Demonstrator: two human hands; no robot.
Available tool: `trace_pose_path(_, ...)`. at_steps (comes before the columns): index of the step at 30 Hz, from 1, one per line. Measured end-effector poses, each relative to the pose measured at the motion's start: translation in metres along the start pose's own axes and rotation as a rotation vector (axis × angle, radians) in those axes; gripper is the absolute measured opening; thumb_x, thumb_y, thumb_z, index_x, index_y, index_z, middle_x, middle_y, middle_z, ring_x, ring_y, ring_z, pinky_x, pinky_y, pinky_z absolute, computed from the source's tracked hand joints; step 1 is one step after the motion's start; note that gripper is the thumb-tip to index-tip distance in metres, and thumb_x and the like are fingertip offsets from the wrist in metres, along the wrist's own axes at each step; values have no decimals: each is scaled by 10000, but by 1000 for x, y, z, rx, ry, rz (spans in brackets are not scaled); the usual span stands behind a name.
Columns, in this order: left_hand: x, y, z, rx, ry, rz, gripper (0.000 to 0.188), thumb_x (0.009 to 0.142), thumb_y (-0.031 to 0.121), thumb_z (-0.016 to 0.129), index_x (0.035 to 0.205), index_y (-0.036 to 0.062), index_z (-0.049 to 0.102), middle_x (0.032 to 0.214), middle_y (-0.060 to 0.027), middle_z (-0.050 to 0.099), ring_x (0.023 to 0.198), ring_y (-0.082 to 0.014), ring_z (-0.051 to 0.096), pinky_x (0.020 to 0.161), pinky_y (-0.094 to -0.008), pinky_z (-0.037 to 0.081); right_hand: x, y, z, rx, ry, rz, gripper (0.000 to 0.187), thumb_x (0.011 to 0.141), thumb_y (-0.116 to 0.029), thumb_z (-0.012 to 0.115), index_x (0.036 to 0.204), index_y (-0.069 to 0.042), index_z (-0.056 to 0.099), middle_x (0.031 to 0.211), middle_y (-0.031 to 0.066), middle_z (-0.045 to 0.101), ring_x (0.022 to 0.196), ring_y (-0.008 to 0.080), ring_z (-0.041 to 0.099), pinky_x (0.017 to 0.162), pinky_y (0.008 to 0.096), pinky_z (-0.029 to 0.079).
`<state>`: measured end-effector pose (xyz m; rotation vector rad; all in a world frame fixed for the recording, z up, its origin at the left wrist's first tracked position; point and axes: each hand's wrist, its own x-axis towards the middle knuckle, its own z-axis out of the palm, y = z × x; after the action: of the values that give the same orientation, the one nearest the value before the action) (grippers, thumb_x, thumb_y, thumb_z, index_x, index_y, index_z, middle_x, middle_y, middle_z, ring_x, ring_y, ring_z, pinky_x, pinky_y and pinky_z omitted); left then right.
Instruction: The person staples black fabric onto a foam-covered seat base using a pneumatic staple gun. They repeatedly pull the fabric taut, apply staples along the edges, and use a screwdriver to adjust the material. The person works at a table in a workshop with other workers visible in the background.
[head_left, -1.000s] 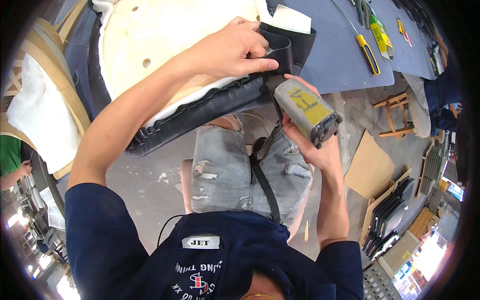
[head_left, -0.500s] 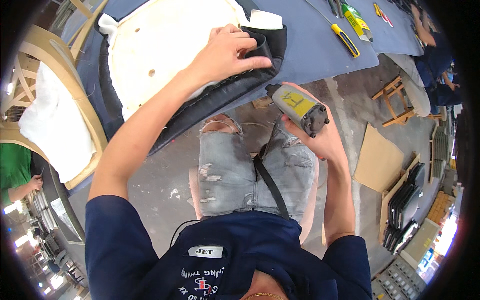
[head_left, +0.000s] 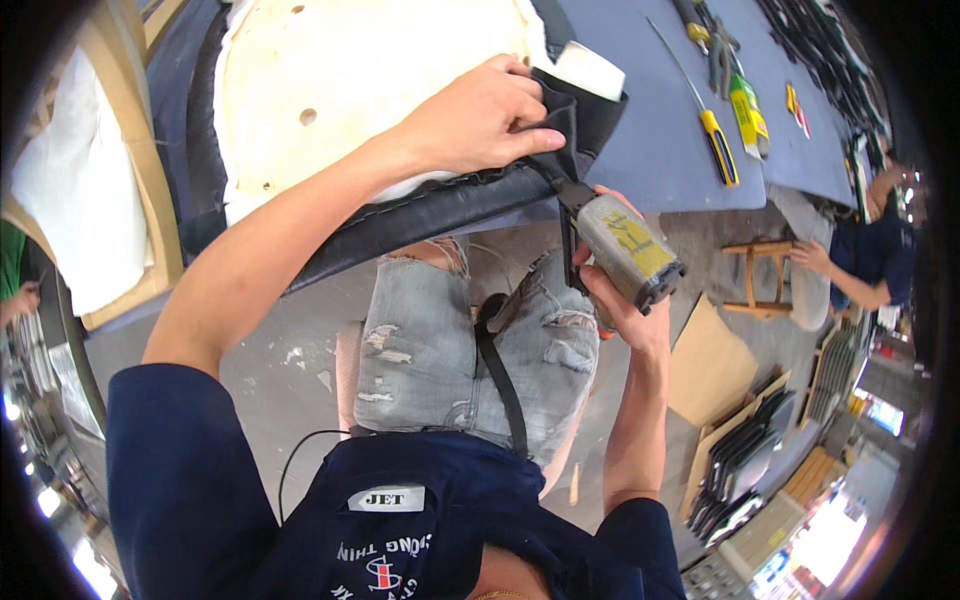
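Observation:
A wooden seat panel (head_left: 370, 90) lies face down on the blue-grey table, with black leather-like cover (head_left: 375, 235) around its edge and white padding showing between. At its near right corner my left hand (head_left: 490, 115) is closed on a gathered fold of the black cover. A white tag (head_left: 588, 70) sits on the cover just beyond. My right hand (head_left: 630, 315) grips a grey staple gun (head_left: 625, 245) with a yellow patch. The gun's nose is at the near edge of the folded cover, below my left fingers; whether it touches is hard to tell.
On the table (head_left: 670, 150) at right lie a yellow-and-black screwdriver (head_left: 718, 148), pliers (head_left: 720, 62) and a green-and-yellow box (head_left: 747, 115). A curved wooden frame with white padding (head_left: 85, 190) stands at left. Another person (head_left: 870, 250) is beside a wooden stool (head_left: 757, 278) at far right.
My right hand has raised the staple gun's nose toward the cover's corner. My left hand still holds the fold. The whole view has shifted, and the person at right now reaches to the stool.

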<state>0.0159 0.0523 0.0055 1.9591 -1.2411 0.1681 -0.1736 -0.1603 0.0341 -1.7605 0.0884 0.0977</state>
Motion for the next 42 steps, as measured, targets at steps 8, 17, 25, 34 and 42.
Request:
trace_pose_path(8, -4, -1, 0, 57, 9, -19, 518, 939, 376, 737, 632, 12, 533, 702, -108, 549, 1020, -375, 565, 931, -455, 473, 19, -16, 0, -30, -95, 77, 727, 806, 53, 664, 1500, -77, 491, 952, 16, 648, 879, 106, 610, 827, 269, 514)
trace_pose_path(17, -4, -3, 0, 90, 3, -15, 543, 943, 395, 728, 618, 18, 511, 704, -111, 555, 1031, -367, 560, 898, -444, 477, 23, -6, -2, -33, -118, 35, 774, 791, 73, 663, 1524, -84, 466, 935, 10, 648, 881, 107, 604, 838, 278, 508)
trace_pose_path(25, -5, -4, -1, 60, 27, -18, 528, 942, 391, 734, 624, 18, 539, 699, -95, 560, 1008, -342, 554, 877, -429, 477, 28, -6, -5, 44, -178, 43, 798, 766, 78, 641, 1530, -62, 458, 941, 25, 664, 908, 123, 617, 847, 290, 509)
trace_pose_path(34, -5, -4, 7, 63, 40, -29, 530, 942, 409, 733, 628, 21, 553, 712, -92, 576, 1000, -334, 555, 871, -426, 479, 26, -19, -5, -63, -149, 82, 719, 799, 33, 627, 1498, -76, 503, 938, 23, 686, 889, 117, 626, 816, 287, 516)
trace_pose_path(42, 1, 1, -8, 41, 15, -92, 573, 993, 428, 676, 607, 27, 539, 656, -86, 547, 836, -272, 558, 791, -411, 483, 30, -24, -6, -306, -62, 219, 282, 824, -143, 730, 1071, -10, 705, 868, 15, 692, 793, 131, 629, 727, 300, 515)
